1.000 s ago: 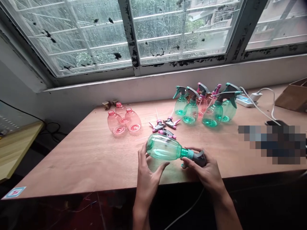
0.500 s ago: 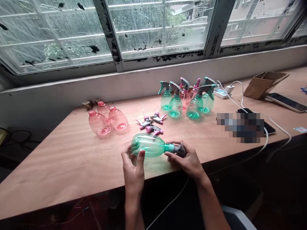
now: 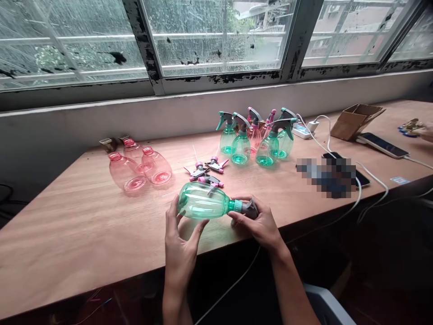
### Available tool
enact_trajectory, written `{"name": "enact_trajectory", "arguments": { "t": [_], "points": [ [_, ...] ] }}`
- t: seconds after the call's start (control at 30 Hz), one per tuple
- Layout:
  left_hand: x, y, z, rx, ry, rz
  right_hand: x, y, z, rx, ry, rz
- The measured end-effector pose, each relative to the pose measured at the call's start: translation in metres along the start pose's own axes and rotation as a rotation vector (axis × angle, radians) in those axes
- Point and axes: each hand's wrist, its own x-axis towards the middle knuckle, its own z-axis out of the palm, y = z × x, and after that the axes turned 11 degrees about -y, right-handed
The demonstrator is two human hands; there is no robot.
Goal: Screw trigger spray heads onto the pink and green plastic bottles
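A clear green spray bottle (image 3: 203,201) lies sideways in my grip above the table's front part, its neck to the right. My left hand (image 3: 181,243) cups its rounded base end, with the thumb low along the near side. At the other end, my right hand (image 3: 262,224) is closed round the grey trigger head (image 3: 249,209), which sits on the bottle's neck. Just beyond the bottle lie three loose pink-and-grey trigger heads (image 3: 211,181). To their left are three pink bottles (image 3: 157,167) without heads.
Several green spray bottles (image 3: 241,150) with heads stand at the back, pink ones (image 3: 253,135) among them. Rightward are white cables (image 3: 353,210), a charger (image 3: 311,126), a cardboard box (image 3: 355,121) and a phone (image 3: 384,144). Another person's hand (image 3: 426,132) shows at the right edge.
My left thumb has slid down from the bottle's side toward its lower edge. The right hand keeps its hold. The view has shifted slightly right, and another person's hand now shows there.
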Motion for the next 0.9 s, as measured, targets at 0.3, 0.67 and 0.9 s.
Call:
{"name": "enact_trajectory", "arguments": {
  "t": [0.3, 0.67, 0.9],
  "points": [
    [-0.001, -0.005, -0.001, -0.156, 0.124, -0.095, -0.003, 0.003, 0.007, -0.021, 0.015, 0.066],
    [-0.017, 0.005, -0.017, 0.217, -0.004, 0.092, -0.014, -0.001, -0.002, 0.135, 0.098, 0.203],
    [-0.024, 0.021, -0.019, 0.006, 0.152, -0.108, -0.019, -0.007, 0.011, -0.218, 0.031, -0.03]
  ]
}}
